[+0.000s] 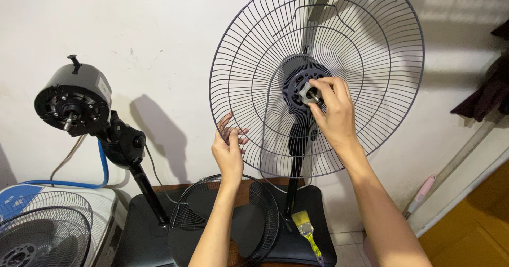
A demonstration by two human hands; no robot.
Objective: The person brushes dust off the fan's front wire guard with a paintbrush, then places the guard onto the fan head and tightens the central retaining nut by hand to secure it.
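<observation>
Grey wire guard (339, 60) in left grip (229, 149), right grip (330, 104) at hub.

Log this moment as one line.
left hand: grips grille rim | right hand: pinches grey nut at hub | paintbrush: lying on base

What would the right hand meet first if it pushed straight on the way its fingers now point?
The right hand already pinches the grey nut at the hub of the wire fan guard. Going straight on, it would likely press into the dark hub behind the nut; depth there is unclear.
</observation>
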